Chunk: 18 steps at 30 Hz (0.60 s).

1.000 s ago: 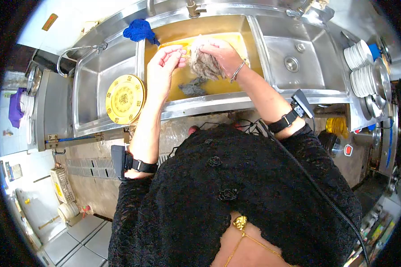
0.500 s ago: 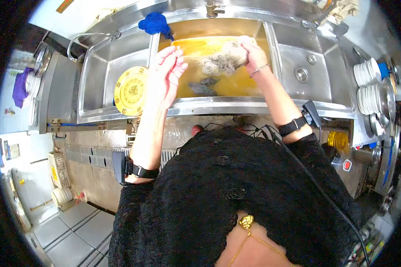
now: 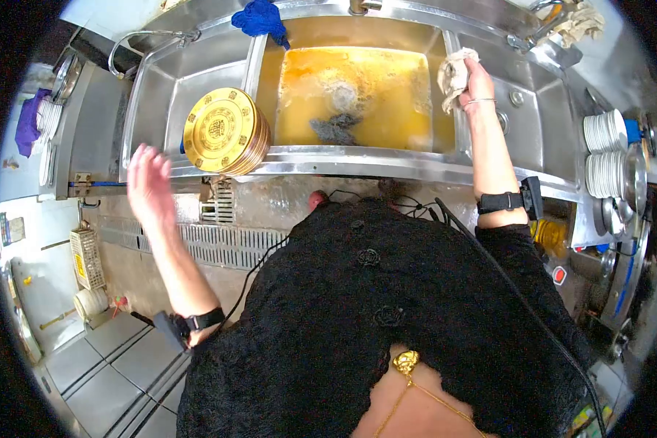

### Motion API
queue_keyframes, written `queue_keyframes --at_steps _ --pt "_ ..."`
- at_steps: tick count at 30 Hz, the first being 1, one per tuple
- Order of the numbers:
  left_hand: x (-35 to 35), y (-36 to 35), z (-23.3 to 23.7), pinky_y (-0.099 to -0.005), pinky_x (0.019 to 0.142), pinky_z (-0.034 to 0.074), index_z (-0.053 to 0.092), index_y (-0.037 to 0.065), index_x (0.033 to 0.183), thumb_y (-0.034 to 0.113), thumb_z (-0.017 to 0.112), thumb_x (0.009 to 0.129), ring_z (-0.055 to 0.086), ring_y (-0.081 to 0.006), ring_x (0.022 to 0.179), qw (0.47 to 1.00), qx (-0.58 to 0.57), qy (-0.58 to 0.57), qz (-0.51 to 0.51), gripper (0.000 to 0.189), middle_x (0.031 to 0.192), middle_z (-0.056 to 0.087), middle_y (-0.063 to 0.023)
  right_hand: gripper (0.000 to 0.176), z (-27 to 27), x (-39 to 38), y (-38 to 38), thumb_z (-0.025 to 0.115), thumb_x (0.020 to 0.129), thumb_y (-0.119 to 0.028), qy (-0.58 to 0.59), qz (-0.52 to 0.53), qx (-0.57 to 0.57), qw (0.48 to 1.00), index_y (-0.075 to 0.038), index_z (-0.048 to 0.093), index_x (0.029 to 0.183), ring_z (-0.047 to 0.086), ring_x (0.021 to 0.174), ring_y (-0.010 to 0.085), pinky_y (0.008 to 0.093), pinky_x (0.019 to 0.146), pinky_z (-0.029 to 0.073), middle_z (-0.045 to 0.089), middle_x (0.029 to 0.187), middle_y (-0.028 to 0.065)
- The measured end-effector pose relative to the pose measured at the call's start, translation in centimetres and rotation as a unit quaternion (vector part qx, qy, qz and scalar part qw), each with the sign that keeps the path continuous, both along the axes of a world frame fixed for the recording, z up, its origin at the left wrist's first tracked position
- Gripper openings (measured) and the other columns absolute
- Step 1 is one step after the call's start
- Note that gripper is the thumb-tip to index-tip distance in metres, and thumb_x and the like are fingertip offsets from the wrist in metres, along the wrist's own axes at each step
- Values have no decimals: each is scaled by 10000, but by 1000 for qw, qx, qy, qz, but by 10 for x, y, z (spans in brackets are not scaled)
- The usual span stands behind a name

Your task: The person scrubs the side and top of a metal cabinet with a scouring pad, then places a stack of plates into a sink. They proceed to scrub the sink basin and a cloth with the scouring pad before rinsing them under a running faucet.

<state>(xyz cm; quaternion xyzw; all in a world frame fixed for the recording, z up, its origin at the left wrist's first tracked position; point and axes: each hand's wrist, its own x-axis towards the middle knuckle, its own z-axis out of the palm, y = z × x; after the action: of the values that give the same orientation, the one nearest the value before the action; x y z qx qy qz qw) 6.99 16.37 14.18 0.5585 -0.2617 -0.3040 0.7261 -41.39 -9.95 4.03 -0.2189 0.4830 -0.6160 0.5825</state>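
Observation:
My right hand (image 3: 477, 84) is closed around a wet, off-white cloth (image 3: 454, 76), above the divider between the middle and right basins. My left hand (image 3: 150, 179) is off to the left, its fingers stretched out and slightly blurred, holding nothing. Nearest to it is a stack of yellow patterned plates (image 3: 219, 130) at the front edge, between the left and middle basins. Cloudy yellowish water (image 3: 387, 109) with foam fills part of the middle basin. A dark grey scouring pad or rag (image 3: 334, 130) lies in that water.
A blue cloth (image 3: 257, 19) hangs on the back of the left divider. Faucets rise behind the left basin (image 3: 190, 80) and right basin (image 3: 544, 146). White plates (image 3: 604, 131) are stacked at the right; a purple cloth (image 3: 31, 125) lies far left.
My right hand has lifted the cloth from the middle basin and moved right. My left hand has swung left, away from the middle basin, uncovering the plate stack.

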Motion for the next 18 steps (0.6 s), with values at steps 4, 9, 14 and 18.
queue_keyframes --at_steps 4,9,14,18 --pt "74 62 -17 -334 888 460 554 15 1167 217 595 888 576 -225 1009 674 378 -610 178 347 1065 607 -91 230 5 5 3 590 850 -160 -38 173 -53 983 -16 605 1029 624 880 174 324 761 505 645 944 78" --pt "6 29 -10 -300 912 423 560 48 1178 129 529 908 557 -182 1045 882 137 -438 103 284 1119 604 -117 287 -25 36 -8 644 795 -234 351 236 -91 902 -19 648 984 605 818 118 277 703 472 660 868 56" --pt "-124 -57 -34 -268 853 449 619 39 1075 119 555 895 597 -139 931 910 80 -327 -243 207 992 644 -84 307 24 75 16 600 855 -225 208 259 -44 942 15 629 1044 600 873 123 244 781 454 658 961 61" --pt "-201 -113 -62 -268 753 484 607 21 1053 71 523 882 623 -145 845 866 5 -284 -412 196 929 650 -81 343 26 86 16 585 869 -287 344 238 -81 905 6 636 1041 593 867 124 245 781 450 653 960 58"
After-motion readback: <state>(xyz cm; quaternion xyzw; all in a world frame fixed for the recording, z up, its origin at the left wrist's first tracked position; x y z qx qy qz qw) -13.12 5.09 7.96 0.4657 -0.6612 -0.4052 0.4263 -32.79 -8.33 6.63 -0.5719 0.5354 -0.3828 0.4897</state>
